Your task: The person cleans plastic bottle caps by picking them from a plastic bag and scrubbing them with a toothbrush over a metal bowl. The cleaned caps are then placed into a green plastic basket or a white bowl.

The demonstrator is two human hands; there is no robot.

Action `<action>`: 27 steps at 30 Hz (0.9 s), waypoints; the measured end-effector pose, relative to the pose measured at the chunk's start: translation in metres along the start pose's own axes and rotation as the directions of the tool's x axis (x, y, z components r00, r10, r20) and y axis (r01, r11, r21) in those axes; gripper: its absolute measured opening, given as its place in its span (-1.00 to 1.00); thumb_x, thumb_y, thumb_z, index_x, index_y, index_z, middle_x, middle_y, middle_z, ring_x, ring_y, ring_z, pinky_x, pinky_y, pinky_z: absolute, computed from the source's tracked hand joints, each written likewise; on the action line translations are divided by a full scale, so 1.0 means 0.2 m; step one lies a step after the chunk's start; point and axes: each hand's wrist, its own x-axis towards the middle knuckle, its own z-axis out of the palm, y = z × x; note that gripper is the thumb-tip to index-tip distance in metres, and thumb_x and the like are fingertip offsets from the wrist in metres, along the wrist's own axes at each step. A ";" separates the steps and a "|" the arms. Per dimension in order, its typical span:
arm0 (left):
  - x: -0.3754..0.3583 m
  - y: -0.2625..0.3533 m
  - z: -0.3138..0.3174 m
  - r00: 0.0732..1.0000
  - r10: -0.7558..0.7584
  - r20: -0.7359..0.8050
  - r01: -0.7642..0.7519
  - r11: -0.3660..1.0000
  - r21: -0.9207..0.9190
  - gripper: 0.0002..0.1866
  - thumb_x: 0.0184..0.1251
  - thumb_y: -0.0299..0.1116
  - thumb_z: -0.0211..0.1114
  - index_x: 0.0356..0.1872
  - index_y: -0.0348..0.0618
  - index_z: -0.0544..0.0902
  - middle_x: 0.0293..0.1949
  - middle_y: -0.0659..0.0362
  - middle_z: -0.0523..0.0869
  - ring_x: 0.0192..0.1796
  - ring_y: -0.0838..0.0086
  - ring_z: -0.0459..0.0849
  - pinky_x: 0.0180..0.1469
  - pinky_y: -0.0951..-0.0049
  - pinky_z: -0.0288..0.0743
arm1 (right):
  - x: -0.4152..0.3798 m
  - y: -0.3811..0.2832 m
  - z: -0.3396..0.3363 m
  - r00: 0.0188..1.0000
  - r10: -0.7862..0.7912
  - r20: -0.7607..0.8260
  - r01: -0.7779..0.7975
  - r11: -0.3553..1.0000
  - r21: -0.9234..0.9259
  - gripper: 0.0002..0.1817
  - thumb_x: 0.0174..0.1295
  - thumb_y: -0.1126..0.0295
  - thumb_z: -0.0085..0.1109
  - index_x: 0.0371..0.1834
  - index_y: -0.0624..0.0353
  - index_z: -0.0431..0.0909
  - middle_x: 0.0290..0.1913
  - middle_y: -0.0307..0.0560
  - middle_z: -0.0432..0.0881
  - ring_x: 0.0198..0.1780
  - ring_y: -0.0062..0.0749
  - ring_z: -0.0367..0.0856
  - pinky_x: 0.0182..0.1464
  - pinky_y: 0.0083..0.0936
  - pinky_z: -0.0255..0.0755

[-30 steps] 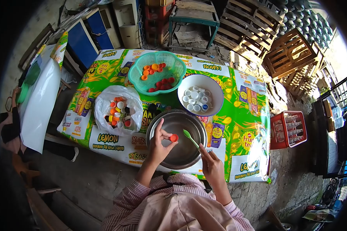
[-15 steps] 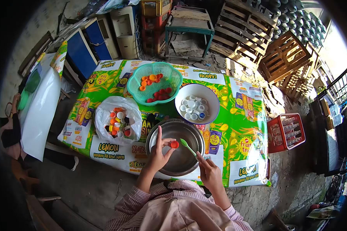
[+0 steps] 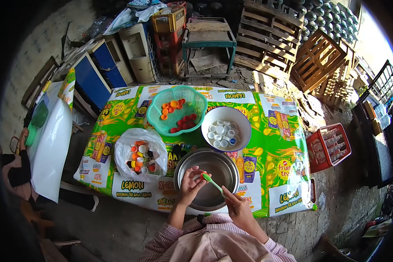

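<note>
Over a steel basin (image 3: 225, 168), my left hand (image 3: 189, 187) pinches a small red bottle cap (image 3: 202, 176), mostly hidden by the fingers. My right hand (image 3: 237, 203) grips the handle of a green toothbrush (image 3: 214, 184), whose head touches the cap's edge in this view. Left of the basin, a white plastic bag (image 3: 123, 146) lies open with mixed-colour caps (image 3: 140, 158) inside. Behind the basin is a teal plastic basket (image 3: 160, 114) holding orange caps (image 3: 174, 104) and red caps (image 3: 187, 122) in separate groups. A white bowl (image 3: 226, 114) of white caps (image 3: 220, 131) stands beside it.
A printed green and white sheet (image 3: 275, 174) covers the table. On the floor to the right stands a red crate (image 3: 318, 150). Wooden pallets (image 3: 268, 37) and a small table (image 3: 208, 39) are at the back. At far left, another person's arm (image 3: 24, 144) reaches toward green containers.
The toothbrush head has come to the red cap, and my left fingers have curled closer round the cap. The whole view has shifted slightly, with the table lower and further right.
</note>
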 end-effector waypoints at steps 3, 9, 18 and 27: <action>-0.01 0.02 0.00 0.997 -0.065 -0.043 0.062 0.996 -0.059 -0.31 0.19 -0.57 0.29 0.31 -0.12 0.14 0.03 0.07 0.48 0.08 0.29 0.56 0.14 0.32 0.51 | 0.01 -0.02 0.00 0.998 0.010 -0.057 -0.010 1.000 -0.003 -0.44 0.18 0.57 0.05 0.29 -0.07 0.33 -0.39 0.04 0.56 -0.50 -0.05 0.55 -0.45 -0.26 0.40; -0.02 0.00 -0.02 0.993 -0.094 -0.075 0.091 0.995 -0.033 -0.49 0.28 -0.52 0.22 0.22 -0.19 0.26 0.02 0.07 0.54 0.03 0.37 0.59 0.12 0.38 0.51 | 0.01 -0.02 0.01 0.999 -0.051 -0.007 0.051 0.997 -0.063 -0.44 0.19 0.57 0.05 0.30 -0.06 0.33 -0.45 0.03 0.53 -0.51 -0.06 0.52 -0.45 -0.22 0.37; -0.01 -0.05 -0.04 0.970 -0.230 -0.077 0.237 0.967 0.098 -0.74 0.45 -0.34 0.03 0.01 -0.30 0.48 -0.11 0.09 0.62 -0.03 0.44 0.63 0.07 0.42 0.54 | 0.01 0.08 0.07 0.996 -0.050 -0.071 0.042 0.994 -0.102 -0.47 0.19 0.53 0.08 0.27 -0.07 0.37 -0.53 -0.02 0.46 -0.58 -0.09 0.49 -0.52 -0.24 0.36; 0.02 0.33 0.12 0.999 -0.033 0.002 0.029 0.896 0.443 -0.70 0.27 -0.46 0.24 0.02 -0.19 0.49 -0.04 0.11 0.57 -0.08 0.41 0.65 0.03 0.45 0.55 | -0.04 0.11 -0.06 0.985 -0.091 -0.144 0.073 0.990 -0.121 -0.46 0.12 0.55 0.10 0.22 -0.10 0.43 -0.45 -0.12 0.53 -0.54 -0.18 0.54 -0.52 -0.34 0.43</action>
